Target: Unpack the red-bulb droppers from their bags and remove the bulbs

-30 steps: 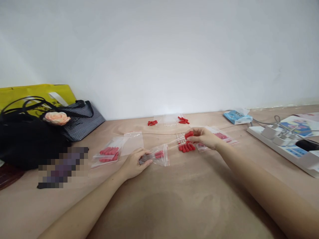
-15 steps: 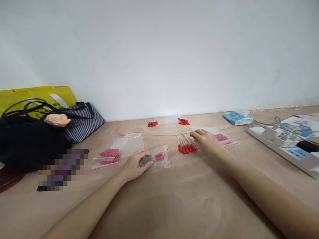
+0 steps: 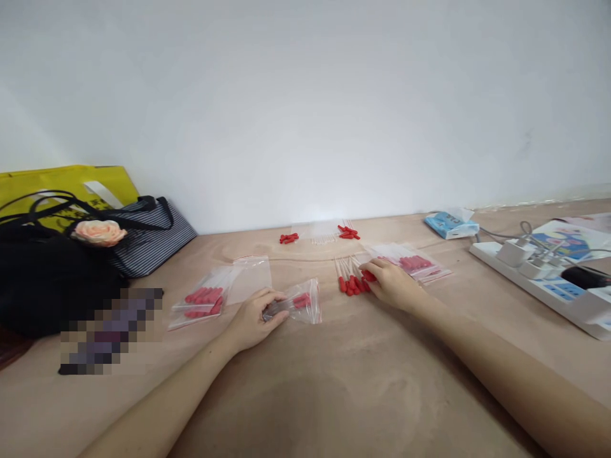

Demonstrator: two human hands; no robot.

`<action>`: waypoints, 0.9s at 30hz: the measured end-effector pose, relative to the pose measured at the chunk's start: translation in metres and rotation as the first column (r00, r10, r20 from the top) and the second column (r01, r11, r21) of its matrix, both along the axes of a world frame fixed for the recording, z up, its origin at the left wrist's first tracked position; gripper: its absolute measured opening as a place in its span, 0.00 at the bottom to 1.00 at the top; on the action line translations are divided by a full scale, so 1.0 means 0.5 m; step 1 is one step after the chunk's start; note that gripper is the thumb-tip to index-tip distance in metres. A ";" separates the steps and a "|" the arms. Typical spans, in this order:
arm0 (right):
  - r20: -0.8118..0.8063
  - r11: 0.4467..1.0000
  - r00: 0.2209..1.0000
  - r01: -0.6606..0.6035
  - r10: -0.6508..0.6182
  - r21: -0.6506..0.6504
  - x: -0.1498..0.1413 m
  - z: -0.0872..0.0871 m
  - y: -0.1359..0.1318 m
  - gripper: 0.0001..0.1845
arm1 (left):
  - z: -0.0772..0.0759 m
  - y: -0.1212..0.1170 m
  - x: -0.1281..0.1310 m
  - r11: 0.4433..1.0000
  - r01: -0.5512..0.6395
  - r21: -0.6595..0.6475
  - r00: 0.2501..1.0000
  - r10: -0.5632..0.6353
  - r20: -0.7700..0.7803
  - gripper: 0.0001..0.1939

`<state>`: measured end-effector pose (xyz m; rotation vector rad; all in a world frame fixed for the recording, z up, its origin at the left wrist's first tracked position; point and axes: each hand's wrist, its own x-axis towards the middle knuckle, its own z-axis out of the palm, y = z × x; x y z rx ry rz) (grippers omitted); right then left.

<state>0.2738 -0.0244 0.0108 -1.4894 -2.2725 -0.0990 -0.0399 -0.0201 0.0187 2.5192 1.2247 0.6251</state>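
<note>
My left hand (image 3: 258, 318) is closed round the near end of a clear zip bag (image 3: 314, 308) with droppers inside, their red bulbs (image 3: 301, 300) showing through. To its right, several droppers (image 3: 351, 283) with red bulbs and thin pale stems lie side by side, bulbs toward me. My right hand (image 3: 389, 284) pinches a red dropper bulb (image 3: 367, 276) at the right end of that row; its fingertips are partly hidden. Filled zip bags of red-bulbed droppers lie beyond my right hand (image 3: 417, 262) and left of my left hand (image 3: 203, 299).
Near the wall lie loose red bulbs (image 3: 289, 238), more red bulbs (image 3: 349, 233) and pale stems (image 3: 324, 240). A tissue pack (image 3: 451, 224) and a power strip with plugs (image 3: 544, 280) stand at right. A striped bag (image 3: 147, 238) and a black bag (image 3: 52, 280) occupy the left.
My right hand has moved down from the stem end to the bulbs of the dropper row. My left hand keeps its hold on the bag. The view has shifted slightly.
</note>
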 end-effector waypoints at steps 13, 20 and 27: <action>-0.304 0.998 0.952 0.042 -0.027 0.042 -0.016 0.004 -0.007 0.07 | 0.001 -0.002 0.003 1.000 -0.006 0.002 1.000 0.006 -0.005 0.12; -0.382 0.982 0.907 -0.187 0.175 0.006 -0.100 0.006 -0.036 0.07 | 0.006 -0.007 0.011 0.997 0.080 0.012 0.997 -0.080 0.017 0.10; -0.234 0.980 0.954 -0.199 0.187 -0.029 -0.184 -0.013 -0.027 0.07 | -0.002 -0.003 0.011 0.994 0.109 0.004 0.994 -0.109 0.003 0.12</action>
